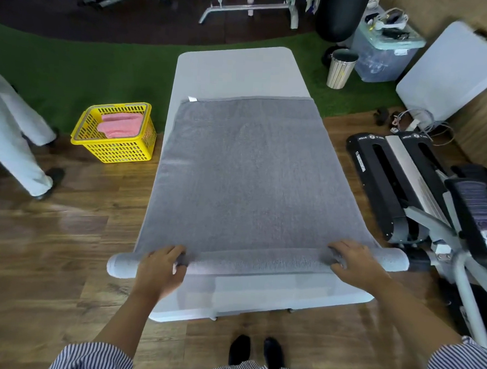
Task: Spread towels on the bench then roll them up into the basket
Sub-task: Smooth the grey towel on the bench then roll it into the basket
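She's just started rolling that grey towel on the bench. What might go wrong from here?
1. The roll's ends overhang both sides of the bench, beyond the left hand and right hand, so they may sag and loosen.
2. Uneven pushing could skew the grey towel into a cone.
3. The yellow basket sits on the floor apart from the bench; the roll may unravel when carried there.

no legible text on any surface
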